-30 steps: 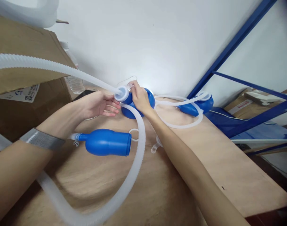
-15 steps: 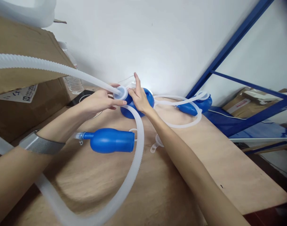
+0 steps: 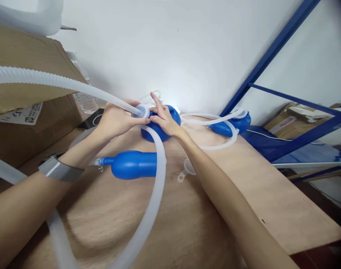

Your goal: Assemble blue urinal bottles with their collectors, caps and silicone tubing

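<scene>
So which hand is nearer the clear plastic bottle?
Left: the left hand is to the right of the bottle; the right hand is farther right, beyond the translucent round cap.

The hose [image 3: 55, 81] is milky white and finely ridged in rings, its cap [image 3: 144, 111] a cloudy bluish white. Strong plain blue covers the far middle bulb [image 3: 175, 116], the near bulb [image 3: 134, 164] and the right bulb [image 3: 222, 129]; the frame [image 3: 271, 52] at right is a darker blue. The table [image 3: 285, 209] is pale tan with faint grain, the wall [image 3: 159, 45] white, the left box [image 3: 25, 52] brown, its label [image 3: 23, 115] white with dark print, and the strap [image 3: 62, 170] silver mesh.
</scene>
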A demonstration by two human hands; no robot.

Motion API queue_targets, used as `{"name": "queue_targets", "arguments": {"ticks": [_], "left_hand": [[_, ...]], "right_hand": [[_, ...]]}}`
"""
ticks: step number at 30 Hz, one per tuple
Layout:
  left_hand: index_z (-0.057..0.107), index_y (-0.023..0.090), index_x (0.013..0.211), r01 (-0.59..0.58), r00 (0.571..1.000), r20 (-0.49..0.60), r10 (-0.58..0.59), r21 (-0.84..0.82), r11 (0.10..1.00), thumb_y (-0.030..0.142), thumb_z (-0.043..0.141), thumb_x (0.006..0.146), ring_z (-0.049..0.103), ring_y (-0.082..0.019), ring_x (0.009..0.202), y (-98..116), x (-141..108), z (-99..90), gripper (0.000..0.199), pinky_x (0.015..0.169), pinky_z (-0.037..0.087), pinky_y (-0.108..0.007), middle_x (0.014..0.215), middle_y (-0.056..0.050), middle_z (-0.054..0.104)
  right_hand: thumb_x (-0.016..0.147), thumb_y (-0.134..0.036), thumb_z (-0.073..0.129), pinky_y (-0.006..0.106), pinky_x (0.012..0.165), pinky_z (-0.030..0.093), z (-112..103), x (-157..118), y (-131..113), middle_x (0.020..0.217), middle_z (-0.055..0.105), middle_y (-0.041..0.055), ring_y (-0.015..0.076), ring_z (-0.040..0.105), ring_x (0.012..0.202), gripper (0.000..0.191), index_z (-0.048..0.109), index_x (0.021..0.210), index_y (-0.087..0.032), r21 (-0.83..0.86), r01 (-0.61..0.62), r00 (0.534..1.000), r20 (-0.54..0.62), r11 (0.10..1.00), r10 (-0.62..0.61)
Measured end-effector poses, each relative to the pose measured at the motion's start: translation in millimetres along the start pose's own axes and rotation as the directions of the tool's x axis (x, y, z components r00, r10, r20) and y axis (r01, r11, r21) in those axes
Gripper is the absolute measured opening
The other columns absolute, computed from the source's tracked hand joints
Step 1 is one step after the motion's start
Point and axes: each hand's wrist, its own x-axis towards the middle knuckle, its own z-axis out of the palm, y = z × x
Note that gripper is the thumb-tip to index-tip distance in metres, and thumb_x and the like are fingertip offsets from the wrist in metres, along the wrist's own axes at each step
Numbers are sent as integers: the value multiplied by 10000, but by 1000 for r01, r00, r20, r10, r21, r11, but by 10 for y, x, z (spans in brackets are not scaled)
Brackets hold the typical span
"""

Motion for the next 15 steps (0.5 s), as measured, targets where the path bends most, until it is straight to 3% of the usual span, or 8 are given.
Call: {"name": "queue_targets", "arguments": {"ticks": [5,10,15], "left_hand": [[834,252,1004,-19,999,-25,21,73,997,637,885,635,726,-332,944,-4,29,-30,536,874,572,-424,884,-36,803],[838,260,1006,11,1000,-1,-11,112,994,658,887,621,732,-331,918,17,48,-65,556,871,566,-437,862,-29,793],[823,240,978,-24,999,-33,29,159,987,621,875,645,722,-316,874,-15,57,-37,508,914,543,-450,845,-32,781]], "right_hand": [[1065,-460,361,533,1286,228,-57,-43,-23,1462,693,101,278,536,1431,805,60,1760,-185,5,7,998,58,1000,-8],[971,-519,598,554,1266,244,25,-26,56,1479,671,142,320,581,1371,1063,-17,1757,-155,-108,63,996,67,992,-56],[949,-558,663,539,1236,272,177,-6,89,1428,691,173,340,621,1305,1038,171,1729,-79,-196,48,997,-52,979,-60]]}}
